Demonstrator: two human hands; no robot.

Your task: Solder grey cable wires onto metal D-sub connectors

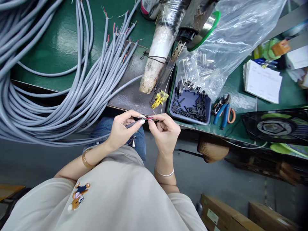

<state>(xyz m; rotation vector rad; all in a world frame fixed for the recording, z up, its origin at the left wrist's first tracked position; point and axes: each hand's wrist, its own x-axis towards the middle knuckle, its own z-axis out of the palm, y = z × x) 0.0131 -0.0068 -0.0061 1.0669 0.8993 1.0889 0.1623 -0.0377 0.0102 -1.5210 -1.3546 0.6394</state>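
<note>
Both hands meet in front of my body at the bench edge. My left hand (pixel 126 126) pinches the end of a grey cable (pixel 132 124), whose sheath runs back under the palm. Thin coloured wires (pixel 149 118), red and green among them, stick out of it between the two hands. My right hand (pixel 166 130) is closed, with thumb and forefinger pinched on these wires. Whatever else lies between the fingertips is too small to make out. Just beyond the hands, a yellow clip-like piece (pixel 157 100) rests on a dark metal plate (pixel 130 99).
A large bundle of grey cables (pixel 79 96) covers the left. Ahead stand a wrapped white tube (pixel 155 54) and a solder spool (pixel 208 29). To the right are a bin (pixel 209 112) of small black pieces, a plastic bag (pixel 240 35), cutters (pixel 225 114), a notepad (pixel 263 80) and a fan (pixel 276 126).
</note>
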